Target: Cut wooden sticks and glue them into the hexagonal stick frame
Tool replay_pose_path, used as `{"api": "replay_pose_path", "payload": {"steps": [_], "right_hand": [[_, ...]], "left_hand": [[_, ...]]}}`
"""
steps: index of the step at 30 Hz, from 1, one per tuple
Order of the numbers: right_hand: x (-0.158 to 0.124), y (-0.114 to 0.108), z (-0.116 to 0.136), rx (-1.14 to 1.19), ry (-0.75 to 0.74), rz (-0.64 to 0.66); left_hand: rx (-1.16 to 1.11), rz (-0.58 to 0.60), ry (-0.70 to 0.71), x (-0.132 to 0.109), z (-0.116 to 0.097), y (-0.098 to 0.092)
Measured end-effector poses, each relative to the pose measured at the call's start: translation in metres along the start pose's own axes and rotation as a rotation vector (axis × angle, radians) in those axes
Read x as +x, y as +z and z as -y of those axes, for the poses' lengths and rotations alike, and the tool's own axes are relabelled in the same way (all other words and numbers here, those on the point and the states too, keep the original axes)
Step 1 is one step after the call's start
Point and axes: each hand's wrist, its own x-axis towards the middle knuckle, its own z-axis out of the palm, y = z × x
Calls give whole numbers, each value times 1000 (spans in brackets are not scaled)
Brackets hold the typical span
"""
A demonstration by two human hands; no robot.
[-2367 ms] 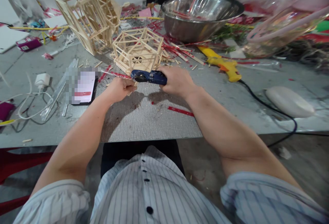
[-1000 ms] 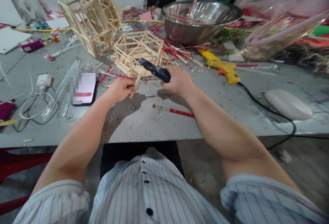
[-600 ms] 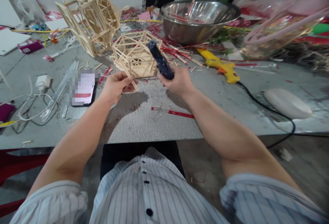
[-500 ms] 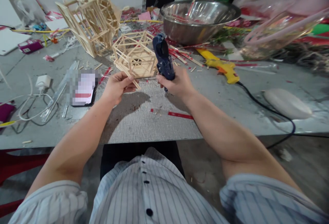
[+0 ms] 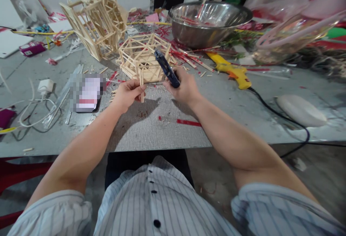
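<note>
My left hand (image 5: 131, 93) is closed, pinching a couple of thin wooden sticks (image 5: 142, 84) that stand nearly upright between thumb and fingers. In my right hand (image 5: 183, 86) is a dark blue plier-like hand tool (image 5: 169, 70), its head pointing up and to the left; its exact kind is unclear. Just beyond both hands, a low many-sided frame of glued sticks (image 5: 135, 50) sits on the table, partly covered by the tool and the held sticks. A taller stick structure (image 5: 98, 35) stands behind it to the left.
A steel bowl (image 5: 189, 34) stands at the back, with red-marked sticks (image 5: 190, 60) before it. To the right lie a yellow glue gun (image 5: 232, 70) with its cord and a pale oval object (image 5: 301, 110). A phone (image 5: 89, 91) and white charger (image 5: 45, 86) lie left.
The sticks in my left hand have turned from slanting to nearly upright. My right hand has tilted the blue tool leftward and lowered its head.
</note>
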Motion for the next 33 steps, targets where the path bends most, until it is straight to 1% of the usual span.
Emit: {"api": "replay_pose_path", "payload": {"steps": [4,6,10,14,16,19,24,28,33], "right_hand": [[4,-3,-11,-118,-7,-112],[6,-7,-14,-188,-29,-95],[10,-14,-18,-280,-168,81],[13,-8,-23,-329,-352,268],[13,-2,-25,-357,-397,353],[12,4,-27,-395,-403,439],[12,5,-30,-385,-425,522],[12,7,-32,-358,-439,524],[11,12,-37,-341,-391,530]], "left_hand": [[69,-1,19,0,-1,0],[80,-19,20,0,-2,-1],[75,-98,19,3,-2,-3],[49,-249,33,6,-3,-6],[31,-317,47,7,-3,-7],[20,-365,82,8,-4,-8],[44,-340,66,6,-4,-8],[65,-292,70,6,1,-8],[59,-259,52,3,4,-4]]}}
